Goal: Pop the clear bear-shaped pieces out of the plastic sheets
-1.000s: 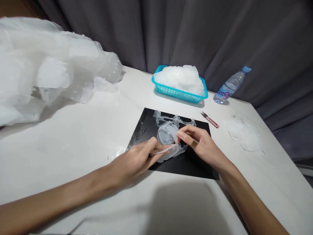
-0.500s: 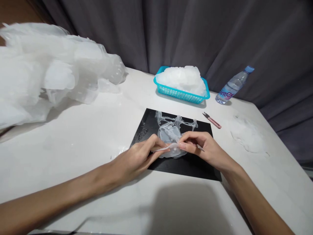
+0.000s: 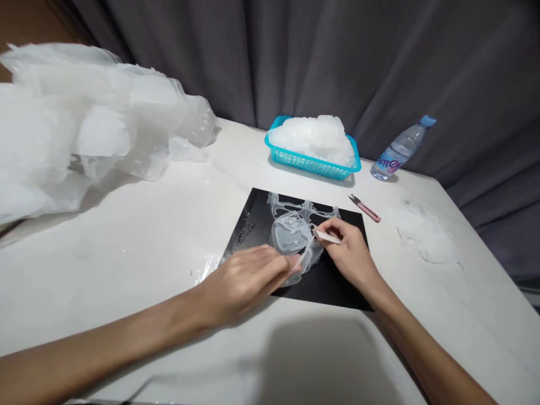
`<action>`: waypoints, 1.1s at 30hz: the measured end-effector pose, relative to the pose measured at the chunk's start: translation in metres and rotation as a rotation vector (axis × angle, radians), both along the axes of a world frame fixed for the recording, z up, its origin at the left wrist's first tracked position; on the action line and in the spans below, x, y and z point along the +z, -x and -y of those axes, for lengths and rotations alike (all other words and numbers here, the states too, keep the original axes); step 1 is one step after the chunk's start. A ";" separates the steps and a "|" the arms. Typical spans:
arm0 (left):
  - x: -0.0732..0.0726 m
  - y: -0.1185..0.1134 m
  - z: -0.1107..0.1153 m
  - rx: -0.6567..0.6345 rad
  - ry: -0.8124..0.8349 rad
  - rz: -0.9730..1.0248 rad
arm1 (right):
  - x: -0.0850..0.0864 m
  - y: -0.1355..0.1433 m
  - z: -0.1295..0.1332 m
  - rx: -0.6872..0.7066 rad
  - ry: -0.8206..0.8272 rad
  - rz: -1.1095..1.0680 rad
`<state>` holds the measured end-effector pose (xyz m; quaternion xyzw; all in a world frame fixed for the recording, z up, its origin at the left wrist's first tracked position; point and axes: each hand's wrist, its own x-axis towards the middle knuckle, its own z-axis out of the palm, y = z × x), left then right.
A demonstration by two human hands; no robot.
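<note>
My left hand [image 3: 253, 275] is closed on the near edge of a translucent, soft-looking molded sheet [image 3: 291, 233] with rounded outlines and small raised dots. The sheet lies partly on a black mat [image 3: 337, 287], and its near part is lifted and bent. My right hand [image 3: 350, 247] is pinched at the sheet's right edge, fingertips close to the rim. A slim whitish strip-like thing [image 3: 329, 237] is held in its fingers; whether it is a tool or a piece of the sheet I cannot tell. A whitish branching frame piece [image 3: 307, 208] lies at the mat's far side.
A blue basket [image 3: 312, 164] heaped with white translucent pieces stands at the back. Pink-handled thread snips [image 3: 365, 208] and a tilted-looking water bottle [image 3: 399, 152] are on the right, near thin clear scraps [image 3: 428, 233]. A large pile of translucent plastic [image 3: 105, 124] fills the left.
My right hand has turned and shifted slightly up, showing the whitish strip. The left hand has rolled palm-down and moved a little nearer me, tilting the sheet's lifted edge.
</note>
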<state>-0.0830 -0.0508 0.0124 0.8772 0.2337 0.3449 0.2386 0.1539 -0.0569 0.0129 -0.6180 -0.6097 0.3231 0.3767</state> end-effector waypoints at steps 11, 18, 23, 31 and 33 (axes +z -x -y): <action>0.010 0.006 -0.004 0.327 0.508 0.215 | -0.013 -0.049 -0.021 -0.264 -0.124 0.541; 0.022 0.003 -0.015 0.116 0.690 0.267 | -0.011 -0.044 -0.023 -0.166 -0.339 0.477; 0.018 0.005 -0.018 0.107 0.663 0.304 | -0.012 -0.017 -0.012 0.164 -0.294 0.633; 0.016 0.005 -0.022 -0.039 0.798 0.425 | -0.001 -0.025 -0.010 0.293 -0.197 0.431; 0.015 0.005 -0.022 -0.036 0.799 0.432 | 0.015 -0.038 -0.010 0.246 -0.166 0.318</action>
